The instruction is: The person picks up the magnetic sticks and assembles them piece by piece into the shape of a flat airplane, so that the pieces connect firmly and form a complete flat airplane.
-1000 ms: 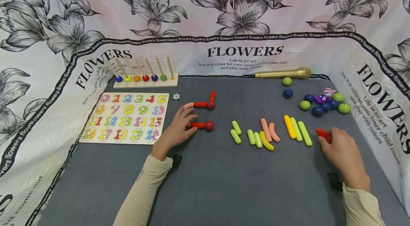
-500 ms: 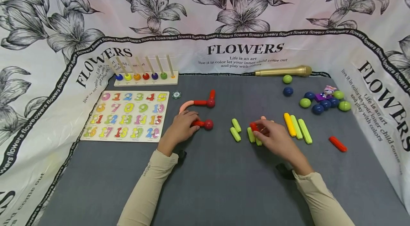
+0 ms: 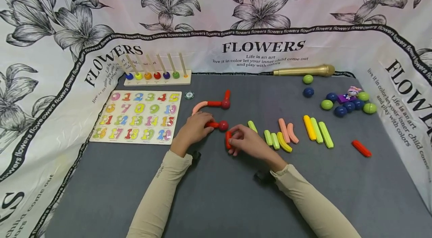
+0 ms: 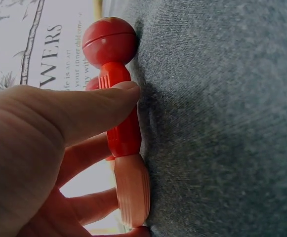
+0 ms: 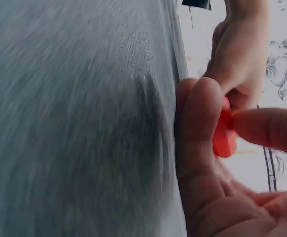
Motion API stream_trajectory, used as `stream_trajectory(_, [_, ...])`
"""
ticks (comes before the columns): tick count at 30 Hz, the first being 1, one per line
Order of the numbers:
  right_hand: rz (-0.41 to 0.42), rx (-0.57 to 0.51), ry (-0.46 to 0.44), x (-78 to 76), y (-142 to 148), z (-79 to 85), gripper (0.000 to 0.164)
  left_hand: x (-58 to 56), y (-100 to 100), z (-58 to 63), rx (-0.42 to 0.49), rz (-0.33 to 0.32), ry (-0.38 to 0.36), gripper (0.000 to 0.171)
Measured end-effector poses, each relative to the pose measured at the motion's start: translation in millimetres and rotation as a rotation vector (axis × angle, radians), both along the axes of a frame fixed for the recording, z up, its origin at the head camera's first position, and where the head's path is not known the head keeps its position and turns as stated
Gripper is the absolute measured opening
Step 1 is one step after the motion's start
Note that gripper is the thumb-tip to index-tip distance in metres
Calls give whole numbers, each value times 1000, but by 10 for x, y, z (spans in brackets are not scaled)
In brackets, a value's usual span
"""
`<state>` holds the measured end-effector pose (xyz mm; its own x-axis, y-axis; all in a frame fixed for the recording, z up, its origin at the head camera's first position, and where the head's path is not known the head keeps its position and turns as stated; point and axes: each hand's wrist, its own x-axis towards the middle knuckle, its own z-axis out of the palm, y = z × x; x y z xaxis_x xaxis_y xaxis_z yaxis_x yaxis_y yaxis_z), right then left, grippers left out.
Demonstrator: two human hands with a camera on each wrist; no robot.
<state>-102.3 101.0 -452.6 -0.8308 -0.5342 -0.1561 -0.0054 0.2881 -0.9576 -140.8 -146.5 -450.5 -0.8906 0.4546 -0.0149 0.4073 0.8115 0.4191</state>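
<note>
My left hand [image 3: 193, 132] grips a red stick [image 4: 126, 131] that has a red ball [image 3: 223, 125] at one end and a peach stick [image 4: 132, 192] at the other. The thumb lies across the red stick, with fingers behind it. Just right of that ball, my right hand [image 3: 251, 142] pinches a loose red stick [image 3: 228, 139] between thumb and fingers, held nearly upright in the head view. Behind them lies a joined chain: a curved peach stick [image 3: 199, 107], a red stick [image 3: 214, 104], a red ball [image 3: 225, 104] and another short red stick [image 3: 227, 94].
Green, peach and yellow sticks [image 3: 284, 129] lie right of the hands, and one red stick [image 3: 361, 148] farther right. Blue and green balls [image 3: 341, 111] surround a small figure [image 3: 353, 91]. A number board [image 3: 135, 117], peg stand [image 3: 156, 78], chip [image 3: 189, 95] and gold microphone [image 3: 303, 70] stand around.
My right hand has carried a red stick from the far right, past the coloured sticks, to beside the left hand's ball. The left hand has closed around its stick.
</note>
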Motion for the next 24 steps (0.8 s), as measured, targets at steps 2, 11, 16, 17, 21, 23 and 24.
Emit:
stream_trajectory(2, [-20, -42, -66, -17, -55, -20, 34, -8, 2, 0, -2, -2, 1, 20])
stream_trajectory(11, [-103, -89, -123, -51, -215, -89, 24, -14, 16, 36, -14, -21, -36, 20])
stream_trajectory(16, [-115, -24, -80, -47, -249, -123, 19, 2, 12, 44, -13, -25, -45, 20])
stream_trajectory(17, [-111, -2, -61, -43, -252, -120, 18, 3, 10, 43, -13, -29, -40, 19])
stream_trajectory(21, [-95, 62, 9, -30, -265, -110, 16, 6, -2, 34, -7, -27, -39, 18])
stream_trajectory(23, [-90, 74, 30, -22, -274, -96, 15, 5, -8, 29, -2, -21, -43, 18])
stream_trajectory(24, [-88, 81, 38, -18, -279, -93, 15, 6, -12, 28, -2, -15, -46, 18])
